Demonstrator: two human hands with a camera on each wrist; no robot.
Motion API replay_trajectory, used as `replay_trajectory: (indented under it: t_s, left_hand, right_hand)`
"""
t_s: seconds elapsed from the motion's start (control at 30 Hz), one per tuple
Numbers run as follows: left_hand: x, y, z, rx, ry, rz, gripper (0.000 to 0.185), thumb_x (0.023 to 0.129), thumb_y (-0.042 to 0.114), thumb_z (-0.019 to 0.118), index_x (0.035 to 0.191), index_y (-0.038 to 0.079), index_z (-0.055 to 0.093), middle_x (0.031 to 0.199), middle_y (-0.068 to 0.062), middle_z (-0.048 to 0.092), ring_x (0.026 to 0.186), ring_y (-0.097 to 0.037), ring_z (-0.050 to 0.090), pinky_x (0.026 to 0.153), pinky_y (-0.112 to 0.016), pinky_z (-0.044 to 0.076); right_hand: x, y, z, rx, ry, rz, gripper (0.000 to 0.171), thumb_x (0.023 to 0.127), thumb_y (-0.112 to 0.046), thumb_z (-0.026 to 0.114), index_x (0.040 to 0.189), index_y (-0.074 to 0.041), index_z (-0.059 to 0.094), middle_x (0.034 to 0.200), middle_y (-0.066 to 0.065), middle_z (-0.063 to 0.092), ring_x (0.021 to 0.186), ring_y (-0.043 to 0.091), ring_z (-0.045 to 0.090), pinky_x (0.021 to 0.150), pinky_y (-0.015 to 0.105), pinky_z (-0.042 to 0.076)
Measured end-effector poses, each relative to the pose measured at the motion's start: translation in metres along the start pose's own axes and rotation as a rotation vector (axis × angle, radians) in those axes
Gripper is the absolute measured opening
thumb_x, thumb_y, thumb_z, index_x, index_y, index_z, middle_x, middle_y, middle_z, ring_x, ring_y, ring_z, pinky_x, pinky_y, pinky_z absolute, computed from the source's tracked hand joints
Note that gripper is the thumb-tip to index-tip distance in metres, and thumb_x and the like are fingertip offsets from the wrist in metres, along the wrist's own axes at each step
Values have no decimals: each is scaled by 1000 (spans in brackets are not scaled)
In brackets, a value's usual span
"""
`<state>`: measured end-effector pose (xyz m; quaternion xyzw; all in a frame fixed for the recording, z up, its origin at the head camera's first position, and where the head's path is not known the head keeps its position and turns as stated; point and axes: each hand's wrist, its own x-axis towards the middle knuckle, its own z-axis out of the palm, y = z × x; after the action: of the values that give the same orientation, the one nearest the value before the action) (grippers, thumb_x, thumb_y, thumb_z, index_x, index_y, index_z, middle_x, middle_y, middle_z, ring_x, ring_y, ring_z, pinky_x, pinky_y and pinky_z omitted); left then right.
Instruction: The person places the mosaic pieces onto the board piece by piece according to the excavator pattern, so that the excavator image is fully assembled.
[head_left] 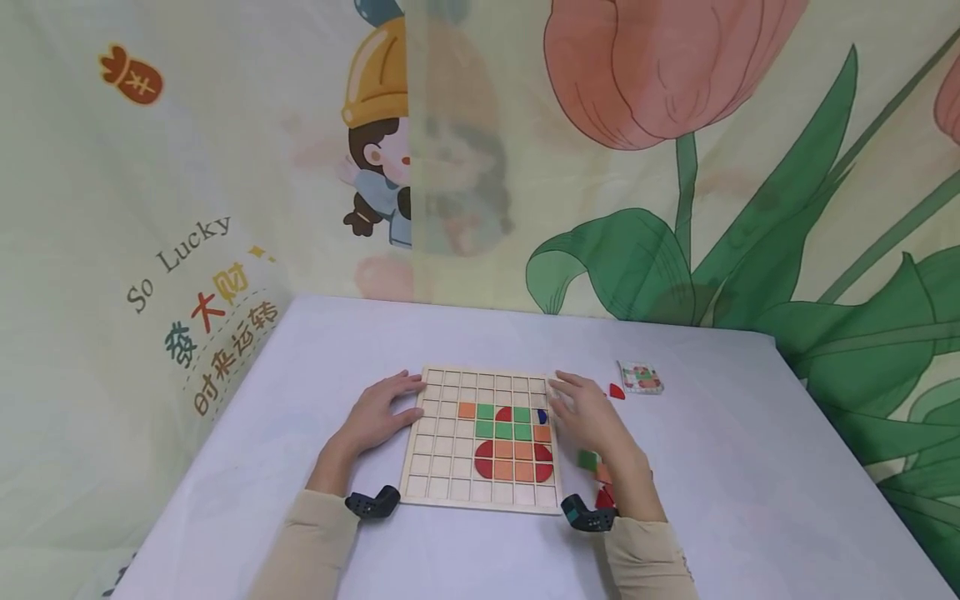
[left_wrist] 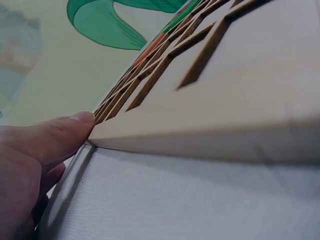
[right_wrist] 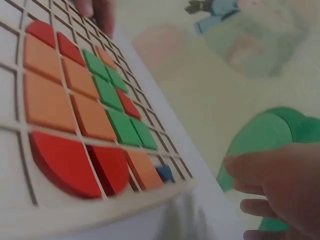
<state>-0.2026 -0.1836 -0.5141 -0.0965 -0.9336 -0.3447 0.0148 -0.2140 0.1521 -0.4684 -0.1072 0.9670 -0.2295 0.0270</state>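
A wooden grid board [head_left: 442, 487] lies flat on the white table. In its right half sit orange squares [head_left: 513, 460], green squares [head_left: 504, 430], rounded red pieces [head_left: 484, 460] and a small dark blue piece [head_left: 542, 417]. My left hand [head_left: 378, 410] rests at the board's left edge; in the left wrist view its thumb [left_wrist: 75, 127] touches the rim near a corner. At the upper right edge is my right hand [head_left: 596, 415], fingers extended. The right wrist view shows this hand [right_wrist: 285, 185] apart from the rim, with nothing visible in it.
Right of the board, partly behind my right forearm, lie a loose green square [head_left: 587, 460] and red pieces [head_left: 604, 497]. Another red piece [head_left: 617, 391] lies farther back, near a small printed card or packet [head_left: 641, 377]. A patterned curtain [head_left: 480, 275] hangs behind the table.
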Motion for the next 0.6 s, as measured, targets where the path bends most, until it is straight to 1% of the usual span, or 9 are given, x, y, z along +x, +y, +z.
replay_trajectory:
  t_s: [0.1,0.17,0.23,0.33,0.43,0.5,0.6]
  left_hand:
    - [0,1,0,1,-3,-1,48,88,34,66,132,17,57,145,-1,47,142,-28,32,116,-55,22]
    - [0,1,0,1,-4,0,48,88,34,66,132,17,57,145,-1,48,142,-28,32,116,-56,22]
    - [-1,1,-1,3,-4,5,48,88,34,66,132,17,57,145,-2,48,142,-29,32,116,-56,22]
    - [-2,1,-1,4,-5,6,48,88,34,66,132,17,57,145,-3,48,142,-29,32,116,-56,22]
    - [-2,2,-1,3,-5,12,48,88,34,66,132,16,57,145,-3,47,142,-29,32,115,-56,22]
    - [-2,2,-1,2,-3,13,48,88,34,66,132,16,57,145,-3,48,142,-28,32,116,-56,22]
    - [-2,3,-2,-1,1,18,48,88,34,67,131,16,57,145,-3,48,141,-29,32,116,-56,23]
  right_hand:
    - [-3,24,-7,-19,5,84,45,95,-25,57,136,-6,52,147,17,42,137,39,36,109,56,35]
    - [-4,36,-9,-40,-9,106,45,95,-23,56,135,-3,51,146,20,42,136,41,37,109,56,35]
    - [-5,43,-10,-29,-40,130,46,95,-23,56,136,-2,50,147,21,41,136,42,35,108,57,35]
    - [-5,48,-10,-10,-88,154,49,93,-23,58,137,-2,49,148,20,39,138,42,32,108,58,35]
    - [-5,47,-10,-10,-116,175,52,92,-25,61,138,-3,48,149,19,38,139,41,30,107,57,37]
    - [-4,47,-10,-30,-111,166,51,92,-24,62,137,-3,50,147,19,40,137,41,33,106,57,38]
    - [-4,46,-9,-52,-87,148,46,91,-23,63,132,-4,56,140,20,47,131,39,40,104,55,42]
